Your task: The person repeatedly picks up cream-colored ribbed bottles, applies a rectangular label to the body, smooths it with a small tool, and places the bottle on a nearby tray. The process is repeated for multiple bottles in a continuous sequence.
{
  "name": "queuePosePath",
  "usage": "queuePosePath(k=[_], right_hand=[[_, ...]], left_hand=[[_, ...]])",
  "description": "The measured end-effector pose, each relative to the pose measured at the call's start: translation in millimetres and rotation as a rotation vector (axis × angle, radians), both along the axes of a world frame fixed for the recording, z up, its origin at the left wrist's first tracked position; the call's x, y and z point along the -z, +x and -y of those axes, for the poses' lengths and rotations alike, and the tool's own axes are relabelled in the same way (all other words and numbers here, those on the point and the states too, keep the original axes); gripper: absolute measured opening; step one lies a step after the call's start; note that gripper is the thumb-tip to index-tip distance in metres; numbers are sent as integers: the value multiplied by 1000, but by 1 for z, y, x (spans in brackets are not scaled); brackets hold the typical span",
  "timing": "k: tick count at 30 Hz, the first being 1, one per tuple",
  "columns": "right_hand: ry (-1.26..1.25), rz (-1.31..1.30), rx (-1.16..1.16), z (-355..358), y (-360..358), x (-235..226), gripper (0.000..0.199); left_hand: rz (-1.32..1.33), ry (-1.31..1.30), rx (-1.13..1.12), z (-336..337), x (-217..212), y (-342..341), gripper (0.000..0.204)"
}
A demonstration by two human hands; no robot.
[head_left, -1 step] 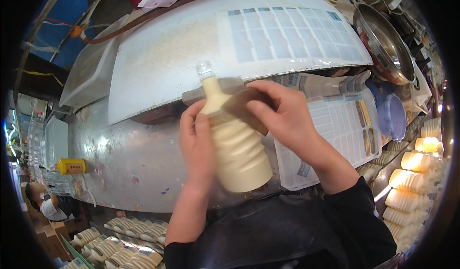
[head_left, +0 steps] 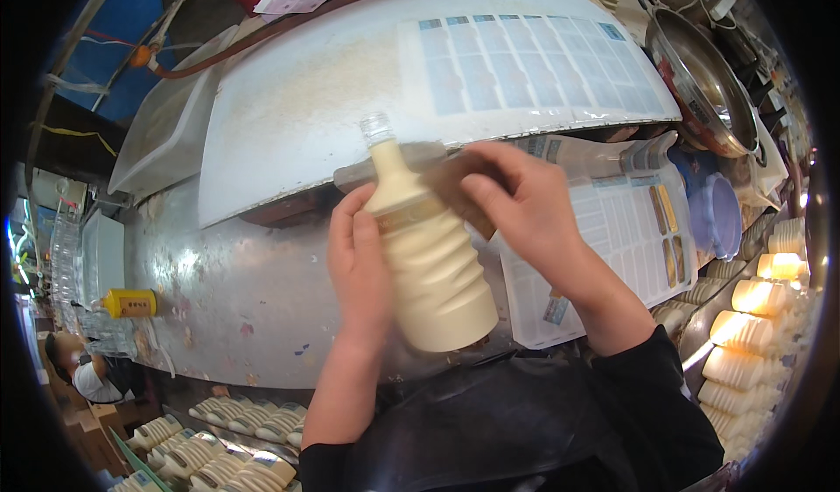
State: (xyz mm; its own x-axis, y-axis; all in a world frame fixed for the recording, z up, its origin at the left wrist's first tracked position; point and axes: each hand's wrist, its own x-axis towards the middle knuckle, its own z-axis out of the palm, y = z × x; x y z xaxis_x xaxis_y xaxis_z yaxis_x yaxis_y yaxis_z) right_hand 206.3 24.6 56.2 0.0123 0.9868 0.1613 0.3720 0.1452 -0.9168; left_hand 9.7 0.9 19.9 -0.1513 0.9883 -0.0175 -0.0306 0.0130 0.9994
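Observation:
A cream-coloured bottle with spiral ridges and a clear threaded neck lies tilted in front of me, its neck pointing away. My left hand is closed around the left side of its shoulder, thumb on the front. Around the shoulder runs a brownish-gold band with faint marks. My right hand pinches a flat brown scraper-like piece, blurred by motion, at the shoulder's right side. Whether its edge touches the bottle I cannot tell. Behind the bottle's neck is a grey rounded piece, partly hidden.
A white board with a label sheet lies beyond the metal table. More label sheets lie at right, near a large pan and a purple basin. A yellow bottle stands left. Cream bottles fill racks; a person is far left.
My right hand and the brown piece have shifted slightly right, uncovering more of the gold band. My left hand and the bottle have hardly moved.

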Motion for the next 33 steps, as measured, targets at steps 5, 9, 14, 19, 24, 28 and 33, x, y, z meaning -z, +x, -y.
queuePosePath(k=[5,9,14,19,24,28,33], right_hand=[[615,333,-76,10,4,5,27],[621,246,-329,26,-2,7,29],[29,-80,-93,0,0,11,27],[-345,37,-171,-10,-18,13,53],[-376,-62,-151,-9,-22,14,50],[-330,-13,-136,-8,-23,12,50],[-311,-20,-114,-8,-23,18,50]], left_hand=[[232,-51,69,10,21,-4,46],[377,-100,89,10,15,-1,45],[241,-90,63,13,-2,-1,44],[189,-74,62,6,4,-19,40],[173,-77,71,-4,7,-20,36],[189,-48,32,-6,11,-15,31],[186,11,29,-7,15,-16,30]])
